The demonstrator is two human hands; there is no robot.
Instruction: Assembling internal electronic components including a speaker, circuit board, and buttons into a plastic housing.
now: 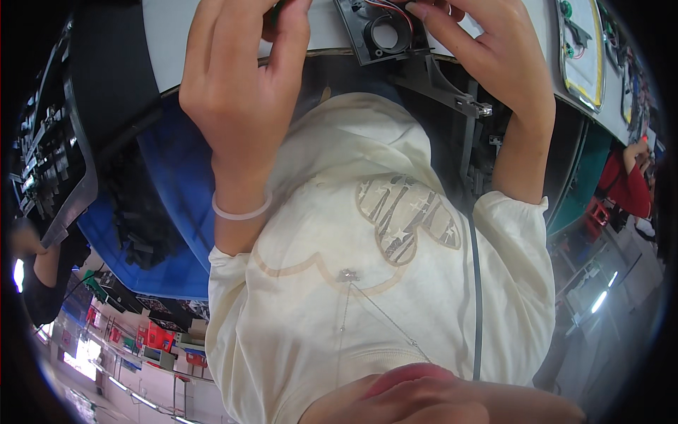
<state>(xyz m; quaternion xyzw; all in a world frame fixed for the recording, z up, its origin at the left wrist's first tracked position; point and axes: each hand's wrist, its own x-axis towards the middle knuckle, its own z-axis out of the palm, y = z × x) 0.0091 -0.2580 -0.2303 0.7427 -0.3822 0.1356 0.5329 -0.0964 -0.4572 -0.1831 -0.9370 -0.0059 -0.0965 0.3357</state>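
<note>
blue bin [185, 187], left | red bins [159, 337], lower left | lit lamp [599, 302], right | co-worker's red sleeve [631, 192], far right

Over a white table [323, 32], the right grip [489, 34] is at a dark housing [358, 34], the left grip [244, 63] nearby.

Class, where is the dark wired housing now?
The housing is top centre in the head view, at the white table edge, between left hand and right hand.

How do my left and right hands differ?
Your left hand has a pale bracelet on its wrist; your right hand has none. The left is apart from the dark housing, with a mostly hidden green piece at its fingers; the right one's thumb is at the housing's edge. Both run past the picture's upper edge, fingers bent.
</note>
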